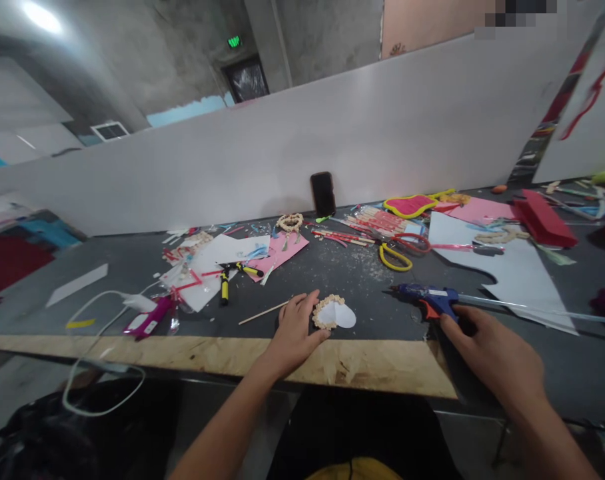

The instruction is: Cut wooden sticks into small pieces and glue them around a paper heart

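Note:
My left hand (298,327) lies on the black table with its fingers stretched out and its thumb apart. Its fingertips are at the left edge of a white paper cutout (343,315), part of whose rim is lined with small beige bead-like pieces (327,323). A thin wooden stick (262,313) runs out to the left from beside this hand. On the right, my right hand (497,357) has its fingers around the handle of a blue glue gun (427,293) with an orange trigger. The gun lies on its side, nozzle pointing left, a long clear glue stick (512,305) coming out behind.
Yellow- and red-handled scissors (395,257), red-and-beige sticks (370,223) and a propped phone (323,194) are behind. Yellow-black pliers (225,283), paper scraps (202,267) and a purple device (148,320) with a white cable lie left. White paper (470,257) lies right; a grey partition (222,167) rises behind.

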`<state>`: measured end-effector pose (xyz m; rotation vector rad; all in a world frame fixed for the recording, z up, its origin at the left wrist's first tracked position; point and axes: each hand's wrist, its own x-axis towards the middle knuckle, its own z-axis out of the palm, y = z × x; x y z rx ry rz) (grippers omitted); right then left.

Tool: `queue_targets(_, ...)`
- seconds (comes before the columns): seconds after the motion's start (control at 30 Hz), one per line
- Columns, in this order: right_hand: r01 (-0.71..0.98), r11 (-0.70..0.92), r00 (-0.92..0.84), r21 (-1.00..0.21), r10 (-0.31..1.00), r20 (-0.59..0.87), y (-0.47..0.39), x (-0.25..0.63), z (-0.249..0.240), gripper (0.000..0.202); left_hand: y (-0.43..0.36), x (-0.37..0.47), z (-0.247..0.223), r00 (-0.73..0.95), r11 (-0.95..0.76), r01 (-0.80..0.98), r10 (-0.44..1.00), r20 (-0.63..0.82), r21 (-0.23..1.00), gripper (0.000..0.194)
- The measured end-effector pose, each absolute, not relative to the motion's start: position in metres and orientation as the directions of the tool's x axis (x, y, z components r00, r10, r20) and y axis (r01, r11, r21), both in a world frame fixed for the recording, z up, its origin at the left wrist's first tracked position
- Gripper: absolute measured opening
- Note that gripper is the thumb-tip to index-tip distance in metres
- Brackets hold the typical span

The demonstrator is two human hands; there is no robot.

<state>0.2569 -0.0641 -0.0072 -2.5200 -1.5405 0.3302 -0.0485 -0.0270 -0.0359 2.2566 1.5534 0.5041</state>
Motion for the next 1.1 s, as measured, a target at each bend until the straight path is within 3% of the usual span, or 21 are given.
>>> queue_targets(0.73, 0.886, -0.402, 0.418, -0.23, 0.908, 0.026, -0.063, 0.262, -0.02, 0.051, 0.019, -0.061, -0.03, 0.222, -0.238, 0.905, 0.971, 0.086, 0.354, 0.068)
queue_targets(1.1, 0.889, -0.391, 0.412, -0.239, 0.91, 0.043, -0.063, 0.263, -0.019, 0.052, 0.037, -0.064, -0.03, 0.235, -0.246, 0.9, 0.969, 0.075, 0.36, 0.069)
